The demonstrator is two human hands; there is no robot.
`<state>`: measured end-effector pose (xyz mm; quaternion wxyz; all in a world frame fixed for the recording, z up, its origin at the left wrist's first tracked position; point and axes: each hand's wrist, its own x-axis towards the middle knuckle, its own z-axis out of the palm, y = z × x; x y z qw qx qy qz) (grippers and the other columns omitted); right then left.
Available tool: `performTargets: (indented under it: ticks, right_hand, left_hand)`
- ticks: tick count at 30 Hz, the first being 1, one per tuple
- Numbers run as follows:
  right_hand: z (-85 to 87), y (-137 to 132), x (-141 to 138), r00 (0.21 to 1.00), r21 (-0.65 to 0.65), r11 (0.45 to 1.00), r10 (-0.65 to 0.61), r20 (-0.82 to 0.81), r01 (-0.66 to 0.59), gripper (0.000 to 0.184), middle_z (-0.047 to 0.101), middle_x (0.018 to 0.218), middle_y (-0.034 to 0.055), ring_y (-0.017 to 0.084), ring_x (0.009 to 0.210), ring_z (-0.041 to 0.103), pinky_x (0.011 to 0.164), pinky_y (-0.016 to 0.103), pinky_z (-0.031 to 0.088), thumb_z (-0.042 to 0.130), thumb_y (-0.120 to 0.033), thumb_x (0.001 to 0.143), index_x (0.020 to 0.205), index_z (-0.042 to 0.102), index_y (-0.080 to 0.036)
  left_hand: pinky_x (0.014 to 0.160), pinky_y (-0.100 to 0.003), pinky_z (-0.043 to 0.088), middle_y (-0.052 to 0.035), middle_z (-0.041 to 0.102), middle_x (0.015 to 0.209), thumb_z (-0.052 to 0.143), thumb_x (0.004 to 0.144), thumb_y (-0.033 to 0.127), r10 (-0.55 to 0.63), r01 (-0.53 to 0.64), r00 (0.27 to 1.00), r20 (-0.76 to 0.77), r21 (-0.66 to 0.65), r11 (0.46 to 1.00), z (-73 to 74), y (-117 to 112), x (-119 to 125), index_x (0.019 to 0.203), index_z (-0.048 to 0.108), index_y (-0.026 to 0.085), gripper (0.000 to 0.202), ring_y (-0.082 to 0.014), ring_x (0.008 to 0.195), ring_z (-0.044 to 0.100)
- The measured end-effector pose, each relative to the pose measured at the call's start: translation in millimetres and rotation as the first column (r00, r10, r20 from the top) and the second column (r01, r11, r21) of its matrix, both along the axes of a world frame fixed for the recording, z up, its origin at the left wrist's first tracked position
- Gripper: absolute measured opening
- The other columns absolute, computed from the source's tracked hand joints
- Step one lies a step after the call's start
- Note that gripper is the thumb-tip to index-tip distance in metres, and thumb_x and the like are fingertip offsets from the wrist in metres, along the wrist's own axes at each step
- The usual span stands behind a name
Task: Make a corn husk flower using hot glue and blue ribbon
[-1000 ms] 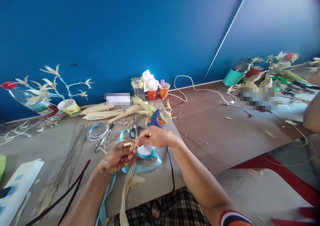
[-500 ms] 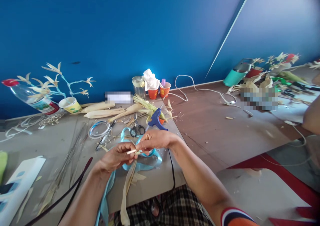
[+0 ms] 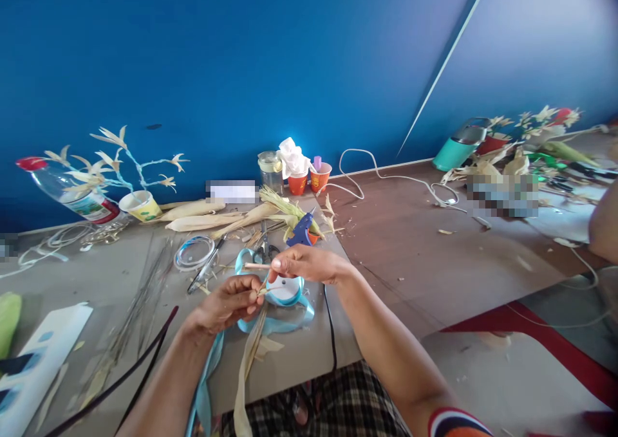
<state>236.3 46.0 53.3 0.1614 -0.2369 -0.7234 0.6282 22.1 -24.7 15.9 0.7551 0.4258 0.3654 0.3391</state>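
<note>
My left hand (image 3: 234,300) is closed, pinching a thin bit of dried husk (image 3: 264,290) between thumb and fingertips. Just above and to the right, my right hand (image 3: 306,263) grips a short pale rod (image 3: 257,266) that points left; its exact kind does not show. Beneath the hands lies a ribbon spool (image 3: 284,289) with loops of light blue ribbon (image 3: 303,315). A long strip of dried corn husk (image 3: 247,379) hangs below my left hand toward my lap. Black-handled scissors (image 3: 263,249) and a blue glue gun (image 3: 301,230) lie beyond my right hand.
Corn husks (image 3: 207,222), a coil of tubing (image 3: 194,253) and a pen (image 3: 205,269) lie behind. A plastic bottle (image 3: 89,199) and a yellow cup (image 3: 140,206) with husk flowers stand left. Red cups (image 3: 320,178) stand by the wall. A white cable (image 3: 400,176) runs right.
My right hand has moved up and away from my left, carrying the pale rod. More of the ribbon spool now shows between and below the hands.
</note>
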Motion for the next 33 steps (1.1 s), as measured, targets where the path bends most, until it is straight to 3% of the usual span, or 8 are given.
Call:
performTargets:
  ticks: [6,11,15,19,25,33]
  right_hand:
    - [2.7,-1.9,-3.8,0.985,0.214,0.974,0.032,0.17,-0.068,0.045,0.054,0.067,-0.002,0.009,0.061,0.043,0.054,0.02,0.031,0.056,-0.058,0.076,0.085,0.069,-0.015]
    - [3.2,-2.7,-5.2,0.985,0.247,0.968,0.006,0.173,-0.049,0.047,0.06,0.067,-0.0001,0.009,0.061,0.048,0.053,0.02,0.032,0.051,-0.058,0.08,0.076,0.069,-0.014]
    - [6.6,-4.0,-6.8,0.97,0.25,0.966,0.003,0.245,-0.067,0.052,0.057,0.057,-0.0009,0.008,0.053,0.046,0.052,0.021,0.032,0.049,-0.059,0.081,0.063,0.064,-0.013]
    - [6.8,-3.5,-7.2,0.957,0.174,0.976,0.077,0.28,-0.13,0.054,0.052,0.052,-0.002,0.007,0.049,0.043,0.052,0.021,0.032,0.046,-0.061,0.081,0.055,0.056,-0.014]
    - [1.7,-2.3,-5.9,0.933,0.019,0.967,0.24,0.268,-0.255,0.054,0.048,0.052,-0.0027,0.007,0.052,0.041,0.054,0.022,0.032,0.046,-0.06,0.08,0.054,0.053,-0.014]
    - [2.2,-0.2,-2.3,0.924,-0.044,0.946,0.323,0.205,-0.321,0.054,0.044,0.049,-0.0041,0.006,0.05,0.035,0.054,0.023,0.031,0.046,-0.058,0.082,0.051,0.049,-0.014]
  left_hand:
    - [0.041,-0.019,0.028,0.0016,0.047,0.05,0.073,0.068,0.035,0.018,-0.016,0.999,0.042,-0.046,0.999,2.0,0.6,2.4,0.068,0.063,0.012,0.025,-0.0032,0.04,0.03]
    - [0.04,-0.018,0.026,0.0018,0.047,0.051,0.072,0.069,0.036,0.018,-0.017,1.0,0.009,-0.059,0.998,1.0,1.9,5.6,0.071,0.064,0.011,0.026,-0.002,0.039,0.026]
    - [0.041,-0.018,0.026,0.0009,0.048,0.052,0.072,0.068,0.036,0.03,-0.033,0.998,-0.061,-0.045,0.998,-1.3,1.6,6.0,0.07,0.064,0.012,0.026,-0.0035,0.042,0.032]
    - [0.042,-0.019,0.028,0.0,0.051,0.054,0.075,0.065,0.037,0.041,-0.037,0.991,-0.131,0.031,0.999,-5.3,0.6,2.8,0.067,0.064,0.013,0.027,-0.0057,0.044,0.037]
    - [0.044,-0.021,0.031,0.0004,0.05,0.049,0.072,0.067,0.043,-0.009,0.05,0.98,-0.2,0.201,0.978,-3.4,-0.8,1.3,0.064,0.065,0.014,0.03,-0.0072,0.044,0.038]
    - [0.044,-0.02,0.031,0.0011,0.051,0.054,0.071,0.067,0.044,-0.081,0.126,0.976,-0.201,0.224,0.966,1.1,-1.2,0.5,0.066,0.063,0.014,0.032,-0.0068,0.046,0.039]
